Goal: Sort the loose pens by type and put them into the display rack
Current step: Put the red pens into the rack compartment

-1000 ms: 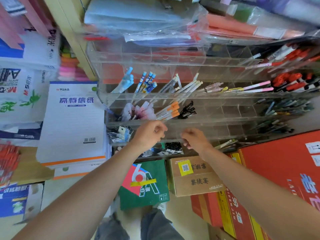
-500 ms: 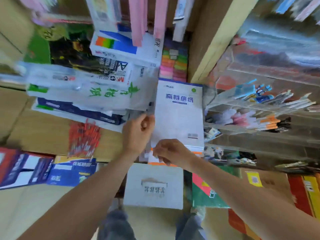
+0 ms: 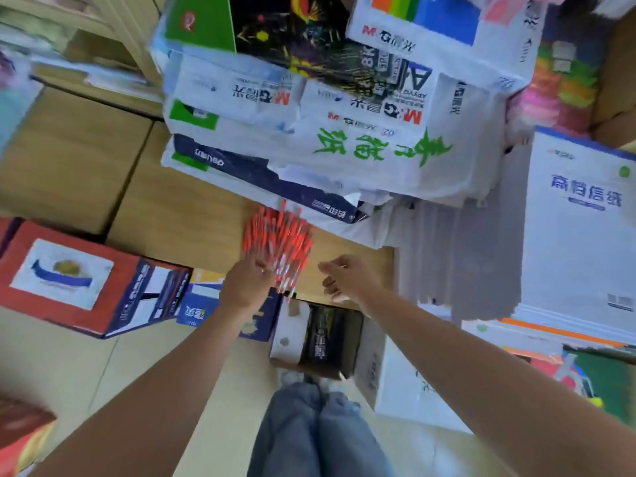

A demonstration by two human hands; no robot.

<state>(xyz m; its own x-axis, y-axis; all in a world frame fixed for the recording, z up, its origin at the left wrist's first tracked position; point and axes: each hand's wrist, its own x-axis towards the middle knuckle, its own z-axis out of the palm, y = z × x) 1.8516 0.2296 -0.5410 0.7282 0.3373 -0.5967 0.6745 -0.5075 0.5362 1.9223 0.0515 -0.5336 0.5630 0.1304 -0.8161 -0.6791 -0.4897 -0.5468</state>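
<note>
Shop counter (image 3: 192, 215) of pale wood, seen from above through a head-worn camera, with motion blur over most of the picture. At far left a red carton (image 3: 69, 280) with a white label lies tilted below the counter edge; its print is too blurred to read. Near the counter's front edge lies a loose heap of red pens (image 3: 278, 239), fanned out with their clear ends toward the person. The left hand (image 3: 246, 285) touches the near end of the heap with bent fingers; the blur hides whether it pinches a pen. The right hand (image 3: 346, 278) hovers just beside the heap, apart from it, its fingers loosely curled and holding nothing. Behind the pens rises a stack of paper reams (image 3: 344, 132): white wrappers carry the upside-down red and black logo "M&G", a dark blue ream at the bottom reads "deli", and a black pack on top shows "8K". Below the hands an open box (image 3: 289, 335) stands on the floor, above the person's blue jeans (image 3: 316, 438). At right stands a tall pile of white writing pads (image 3: 581, 253) printed in blue with "高档信纸".
</note>
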